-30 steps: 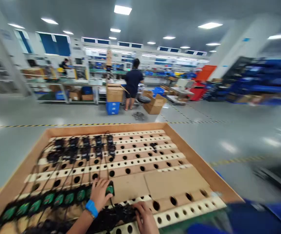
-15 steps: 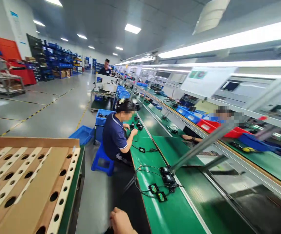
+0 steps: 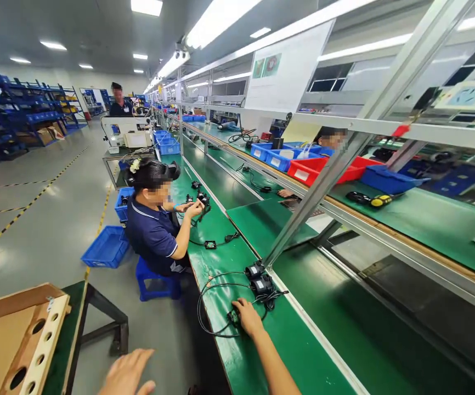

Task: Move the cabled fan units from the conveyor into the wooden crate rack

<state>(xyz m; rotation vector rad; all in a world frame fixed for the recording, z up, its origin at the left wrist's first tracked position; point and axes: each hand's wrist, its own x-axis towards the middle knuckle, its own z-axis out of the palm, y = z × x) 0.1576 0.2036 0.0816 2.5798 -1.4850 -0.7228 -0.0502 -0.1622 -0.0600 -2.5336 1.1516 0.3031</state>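
Note:
My right hand (image 3: 249, 319) is on the green bench (image 3: 299, 340), its fingers closed around a small black case with a green circuit board (image 3: 234, 317); part of the case is hidden under the fingers. A thin black cable (image 3: 198, 307) loops out to the left from there. Just beyond the hand, black camera-like units (image 3: 261, 283) lie together with bundled cable. My left hand (image 3: 128, 373) is low in the view, off the bench over the floor, its fingers apart and holding nothing.
A co-worker (image 3: 155, 225) sits on a blue stool (image 3: 155, 280) at the same bench, handling black parts. A wooden tray with round holes (image 3: 42, 343) stands on the left. A slanted metal post (image 3: 315, 197) rises beside the bench. Red bins (image 3: 323, 170) stand on the shelf.
The view has turned right. Only one hand showed low in the picture before; now my right hand is on the small black case and my left hand is spread at lower left.

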